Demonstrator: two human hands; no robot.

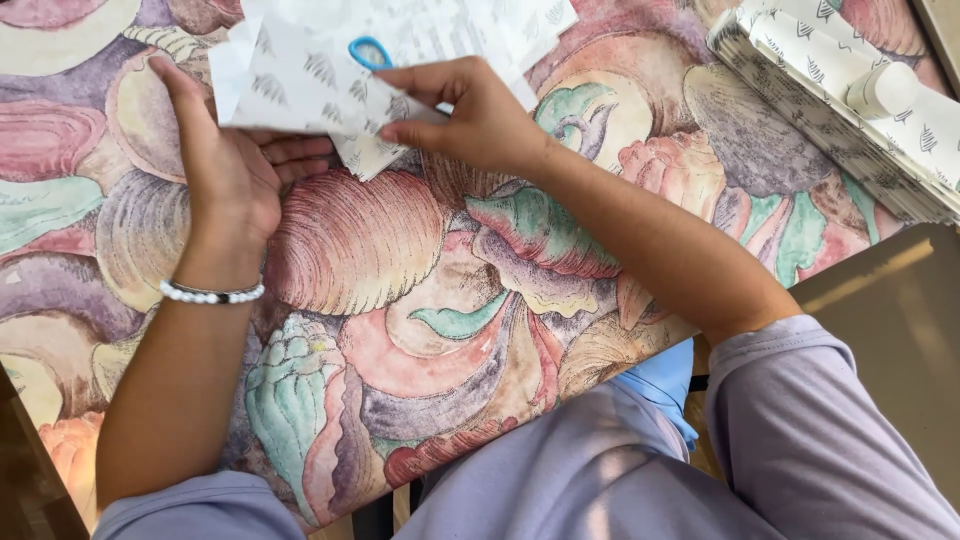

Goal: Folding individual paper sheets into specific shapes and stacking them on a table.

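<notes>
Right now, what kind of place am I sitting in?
Probably a home craft or gift-wrapping spot. Your left hand and right hand hold patterned paper by blue-handled scissors, a paper roll lies on the shell-print tablecloth.

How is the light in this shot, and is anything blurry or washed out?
Head view: soft, even daylight on the shell-patterned tablecloth; a bright sunlit streak crosses the bare tabletop at right. The white patterned paper under the left hand and right hand looks slightly washed out. Lilac sleeves nearest the camera are soft.
</notes>
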